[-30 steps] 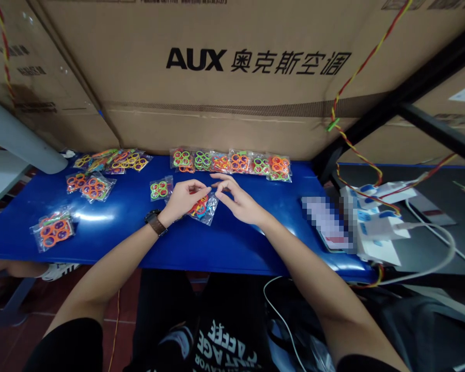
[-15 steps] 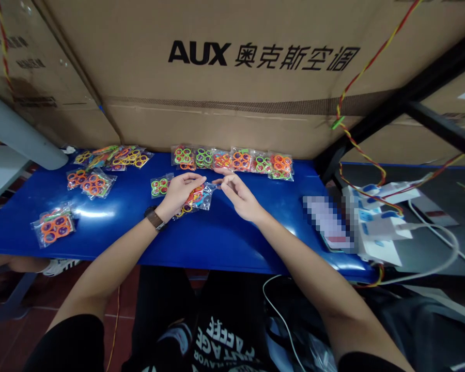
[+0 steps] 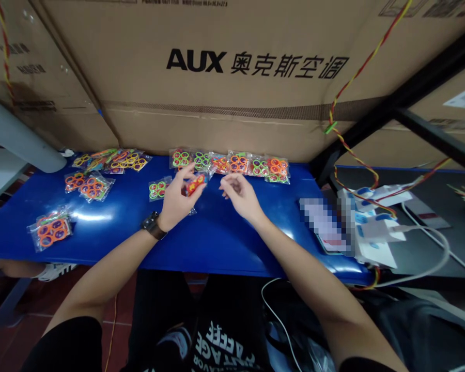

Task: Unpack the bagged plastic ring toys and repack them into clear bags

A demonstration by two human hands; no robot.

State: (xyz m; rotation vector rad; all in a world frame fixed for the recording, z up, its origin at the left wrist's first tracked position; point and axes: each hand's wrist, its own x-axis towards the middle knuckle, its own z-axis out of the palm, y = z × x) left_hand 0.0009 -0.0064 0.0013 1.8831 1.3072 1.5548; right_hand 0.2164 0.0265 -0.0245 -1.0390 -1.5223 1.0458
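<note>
- One small clear packet of coloured rings (image 3: pixel 196 183), mostly red and orange inside crinkled plastic, is pinched between the thumb and fingers of the left hand (image 3: pixel 177 200), lifted just above the blue table (image 3: pixel 217 237) near its middle.
- The right hand (image 3: pixel 240 195) hovers just right of that packet, fingers loosely curled and holding nothing.
- A row of ring packets (image 3: pixel 232 164) lies along the table's far edge, right behind both hands, against the cardboard box (image 3: pixel 217 88) printed "AUX".
- A single green-ring packet (image 3: pixel 158 188) lies on the table just left of the left hand; more packets (image 3: pixel 89 186) sit further left, and an orange one (image 3: pixel 51 230) is near the table's left front edge.
- White chargers with cables (image 3: pixel 375 227) rest off the table's right end.
- Compared with half a second ago, the packet is bunched up and raised in the left hand alone; the right hand has let go of it.
</note>
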